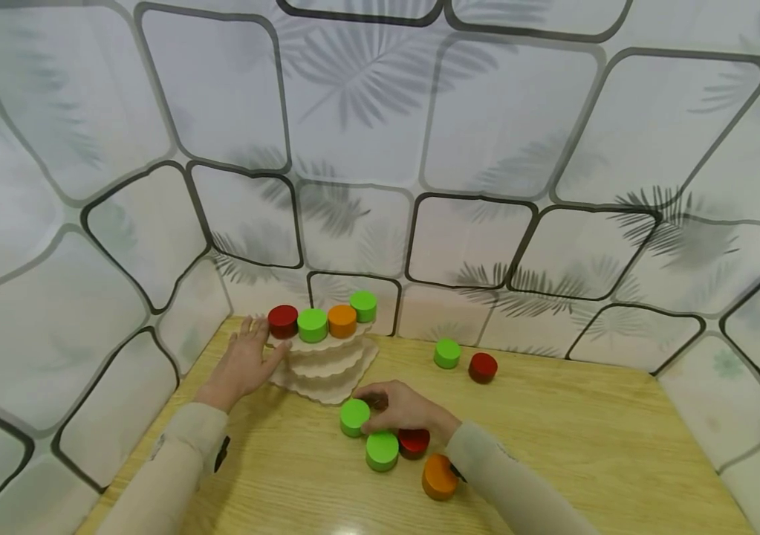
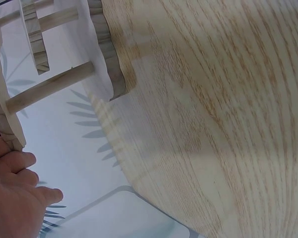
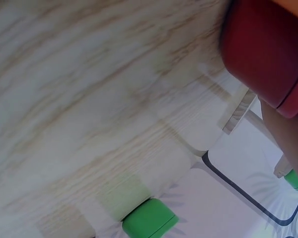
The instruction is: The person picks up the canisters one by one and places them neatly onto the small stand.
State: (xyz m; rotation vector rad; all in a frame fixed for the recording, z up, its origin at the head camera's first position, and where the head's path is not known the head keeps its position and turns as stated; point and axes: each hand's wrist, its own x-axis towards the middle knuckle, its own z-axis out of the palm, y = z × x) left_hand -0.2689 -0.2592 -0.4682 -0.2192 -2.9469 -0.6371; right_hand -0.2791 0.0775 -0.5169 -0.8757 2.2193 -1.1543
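A tiered wooden stand [image 1: 326, 383] with scalloped edges stands at the back left. Its top tier bears a red tin [image 1: 283, 321], two green tins and an orange tin [image 1: 342, 321], all round. My left hand [image 1: 244, 364] holds the stand's left end, beside that red tin; in the left wrist view the fingers [image 2: 20, 161] bend at the tier's edge. On the table in front of the stand, my right hand [image 1: 401, 407] pinches a green tin [image 1: 355, 417] between thumb and fingers. Another green tin [image 1: 382, 451] and a red tin [image 1: 414, 443] lie under and beside this hand.
An orange tin [image 1: 440, 477] lies by the right wrist. Farther back on the wooden table [image 1: 573, 431] are a green tin [image 1: 447, 354] and a red tin [image 1: 483, 368]. Patterned white walls [image 1: 359, 230] rise behind the table and along its sides.
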